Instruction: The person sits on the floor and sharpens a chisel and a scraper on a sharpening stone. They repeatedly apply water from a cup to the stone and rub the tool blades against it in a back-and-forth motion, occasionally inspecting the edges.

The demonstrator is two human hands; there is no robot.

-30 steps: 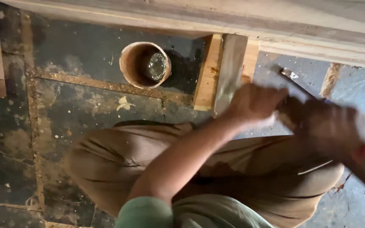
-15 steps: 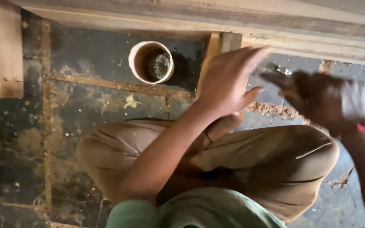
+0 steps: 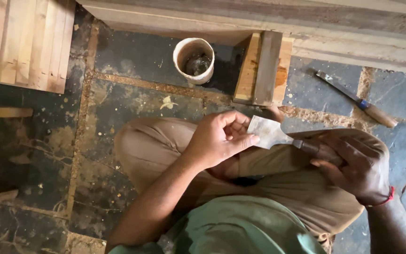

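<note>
Both hands have come down from the blur near the beam and settled over the lap. Closed round a dark wooden handle, the right hand [image 3: 355,164] holds a broad flat steel chisel [image 3: 268,132] level across the knees in tan trousers [image 3: 283,188]. To its left, the left hand [image 3: 219,138] is loosely curled, thumb and fingertips resting on the blade's wide end. A slip is the likely danger: fingers sliding along that edge, or the handle twisting, could cut the fingertips. Beyond the left hand, a round off-white cup [image 3: 194,60] with dark residue stands on the dusty dark stone floor [image 3: 132,61]. Beside it an upright wooden block [image 3: 263,68] meets a long pale timber beam [image 3: 259,19]. Beyond the right hand lies a slim second chisel [image 3: 355,99].
</note>
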